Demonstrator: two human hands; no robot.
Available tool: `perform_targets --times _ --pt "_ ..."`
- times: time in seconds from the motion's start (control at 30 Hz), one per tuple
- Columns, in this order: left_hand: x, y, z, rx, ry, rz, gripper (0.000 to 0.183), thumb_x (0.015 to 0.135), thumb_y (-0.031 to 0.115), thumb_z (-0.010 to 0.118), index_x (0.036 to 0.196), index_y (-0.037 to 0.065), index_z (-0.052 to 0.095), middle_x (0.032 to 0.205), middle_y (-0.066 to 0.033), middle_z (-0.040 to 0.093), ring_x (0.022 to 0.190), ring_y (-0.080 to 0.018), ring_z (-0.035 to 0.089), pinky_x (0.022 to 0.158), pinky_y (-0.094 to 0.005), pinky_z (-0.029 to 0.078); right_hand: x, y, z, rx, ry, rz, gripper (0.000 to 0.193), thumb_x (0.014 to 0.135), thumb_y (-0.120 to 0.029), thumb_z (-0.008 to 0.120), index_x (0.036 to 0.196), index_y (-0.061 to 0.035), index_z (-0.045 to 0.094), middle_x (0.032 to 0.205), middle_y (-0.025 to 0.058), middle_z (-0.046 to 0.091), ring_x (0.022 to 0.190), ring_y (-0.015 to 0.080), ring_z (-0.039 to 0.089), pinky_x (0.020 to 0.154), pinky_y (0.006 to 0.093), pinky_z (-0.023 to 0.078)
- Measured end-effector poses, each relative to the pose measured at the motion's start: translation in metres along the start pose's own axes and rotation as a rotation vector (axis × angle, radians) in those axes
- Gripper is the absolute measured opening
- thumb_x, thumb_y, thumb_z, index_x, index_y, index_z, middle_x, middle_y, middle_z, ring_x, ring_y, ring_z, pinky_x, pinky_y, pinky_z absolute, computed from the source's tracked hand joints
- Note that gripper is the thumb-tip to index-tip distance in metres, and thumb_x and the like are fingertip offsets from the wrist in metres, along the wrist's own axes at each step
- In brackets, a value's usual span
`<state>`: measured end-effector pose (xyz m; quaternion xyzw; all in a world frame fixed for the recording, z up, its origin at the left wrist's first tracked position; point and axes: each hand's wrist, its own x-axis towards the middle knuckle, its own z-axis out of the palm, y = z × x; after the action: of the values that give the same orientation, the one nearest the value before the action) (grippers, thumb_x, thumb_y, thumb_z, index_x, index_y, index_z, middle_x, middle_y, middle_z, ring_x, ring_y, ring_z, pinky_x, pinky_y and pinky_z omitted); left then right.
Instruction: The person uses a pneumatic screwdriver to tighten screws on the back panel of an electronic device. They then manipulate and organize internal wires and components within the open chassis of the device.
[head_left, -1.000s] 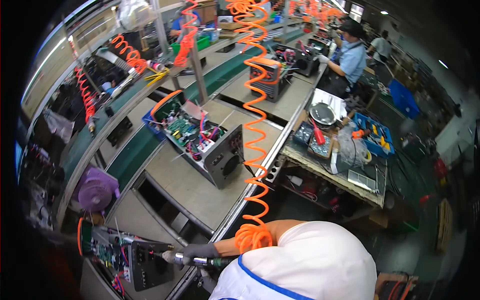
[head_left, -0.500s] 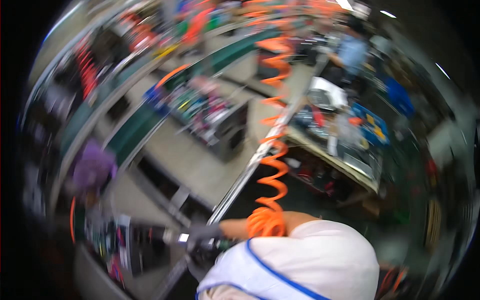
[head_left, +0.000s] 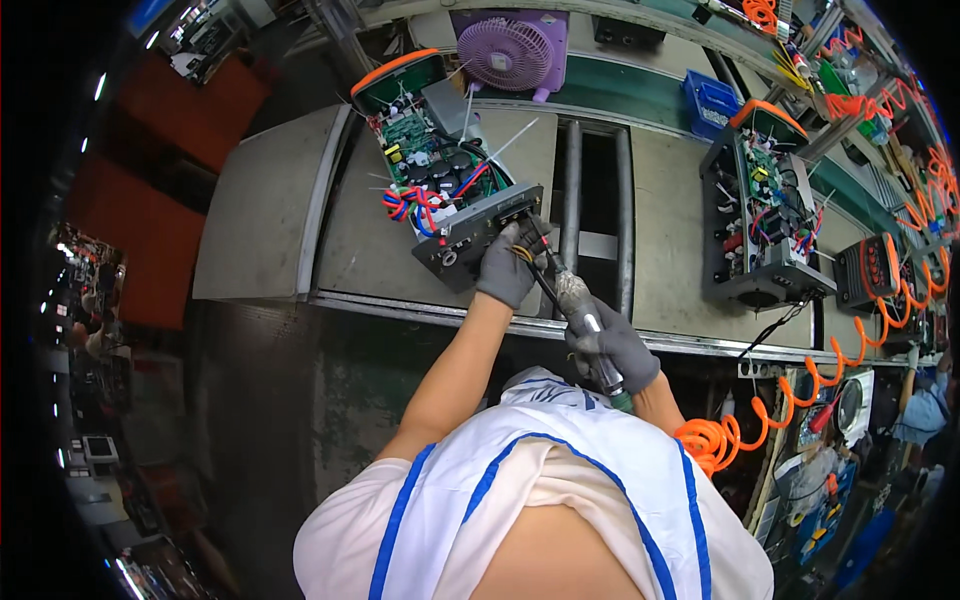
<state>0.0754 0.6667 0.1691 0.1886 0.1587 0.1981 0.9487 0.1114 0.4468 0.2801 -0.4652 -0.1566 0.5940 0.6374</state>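
An electronic unit with its inside bare (head_left: 430, 165) lies on the line before me, showing green circuit boards and a bundle of red and blue wires. Its dark metal end panel (head_left: 460, 240) faces me. My left hand (head_left: 508, 270), in a grey glove, is against the panel's right part, fingers closed; what they pinch is too small to make out. Gripped in my gloved right hand (head_left: 622, 350) is a pneumatic screwdriver (head_left: 578, 303), tilted with its bit pointing up toward the panel beside my left fingers. A black cable runs down next to the bit.
To the right stands a similar unit (head_left: 750, 210), with an orange-trimmed case (head_left: 868, 272) beyond. A purple fan (head_left: 510, 55) and blue bin (head_left: 710, 103) are behind. Metal rollers (head_left: 573, 190) separate the line plates. An orange coiled hose (head_left: 765, 415) hangs at my right.
The view has swung left from a blurred scene and is now sharp. The screwdriver is now up by the end panel, with my left hand beside it.
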Motion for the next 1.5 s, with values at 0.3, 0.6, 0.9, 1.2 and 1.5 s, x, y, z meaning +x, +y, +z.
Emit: perform_targets --times 0.3,0.6,0.9,1.2,1.5 --pt "-0.001 0.015 0.021 0.035 0.142 0.08 0.037 0.094 0.033 0.04 0.11 0.005 0.057 0.098 -0.0112 0.066 0.073 -0.0208 0.061 0.063 -0.0324 0.049 0.007 0.0 0.002 -0.022 -0.026 0.026 0.071 0.063 -0.009 0.066 0.128 -0.0028 0.038 0.079 0.0053 0.052 0.055 0.013 0.054 0.048 0.0243 0.045" --pt "-0.002 0.019 0.009 -0.081 0.137 0.06 0.028 0.093 0.03 0.044 0.103 0.01 0.06 0.087 -0.0056 0.066 0.069 -0.0192 0.06 0.059 -0.0318 0.048 0.001 0.0 0.007 -0.151 -0.013 0.048 0.078 0.061 -0.011 0.067 0.132 -0.0026 0.035 0.089 0.007 0.051 0.072 0.0135 0.053 0.06 0.0252 0.045" --pt "-0.008 0.022 0.014 -0.045 0.257 0.153 0.02 0.092 0.023 0.045 0.095 0.011 0.06 0.081 -0.0049 0.065 0.064 -0.0175 0.058 0.053 -0.0294 0.044 0.005 0.003 0.015 -0.316 0.027 0.0 0.077 0.06 -0.013 0.065 0.13 -0.001 0.037 0.092 0.0076 0.052 0.079 0.0149 0.052 0.07 0.0269 0.044" --pt "-0.007 0.026 -0.001 -0.158 0.13 0.056 0.017 0.09 0.021 0.048 0.095 0.01 0.06 0.078 -0.0048 0.062 0.062 -0.0164 0.054 0.047 -0.0265 0.04 0.014 0.002 0.022 -0.277 0.027 -0.041 0.077 0.06 -0.013 0.065 0.131 -0.0013 0.037 0.088 0.0069 0.052 0.075 0.0138 0.052 0.065 0.0256 0.044" --pt "-0.006 0.026 -0.001 -0.121 0.27 0.074 0.013 0.088 0.022 0.055 0.09 0.011 0.063 0.077 -0.001 0.062 0.061 -0.0137 0.054 0.051 -0.0275 0.041 0.018 0.006 0.027 -0.325 0.04 -0.082 0.077 0.062 -0.012 0.065 0.132 -0.0006 0.036 0.092 0.0074 0.052 0.078 0.0144 0.052 0.07 0.027 0.044"
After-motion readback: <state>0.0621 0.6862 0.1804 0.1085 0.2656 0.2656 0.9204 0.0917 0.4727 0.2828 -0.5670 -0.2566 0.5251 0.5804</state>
